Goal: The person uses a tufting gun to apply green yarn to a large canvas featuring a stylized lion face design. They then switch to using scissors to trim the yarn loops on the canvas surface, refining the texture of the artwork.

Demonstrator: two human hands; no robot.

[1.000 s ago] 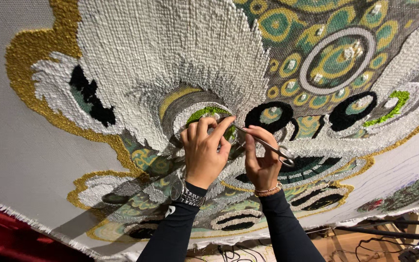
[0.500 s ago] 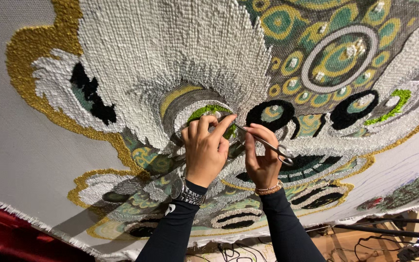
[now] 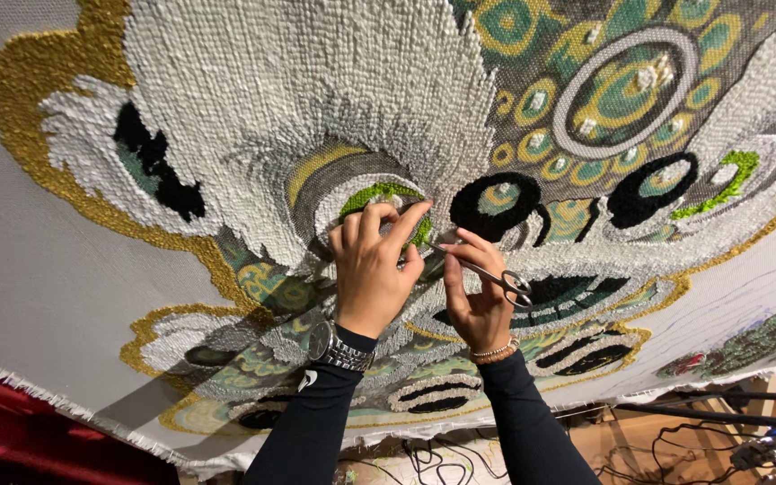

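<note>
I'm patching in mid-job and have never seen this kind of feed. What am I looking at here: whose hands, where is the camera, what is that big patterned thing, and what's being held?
There is no machine: these are a person's two bare hands, seen from one camera worn on their head. The hands reach away from the camera to a large tufted rug stretched on pale backing cloth. The rug fills most of the view, with thick white pile, gold edging, and green, teal and black rings.

The left hand, with a wristwatch over a black sleeve, pinches at a patch of green pile. The right hand, wearing a bead bracelet, holds small metal scissors whose tips point toward that same green patch.

Along the lower edge you can see the fringe of the cloth, a red strip at the left, and cables at the right.
</note>
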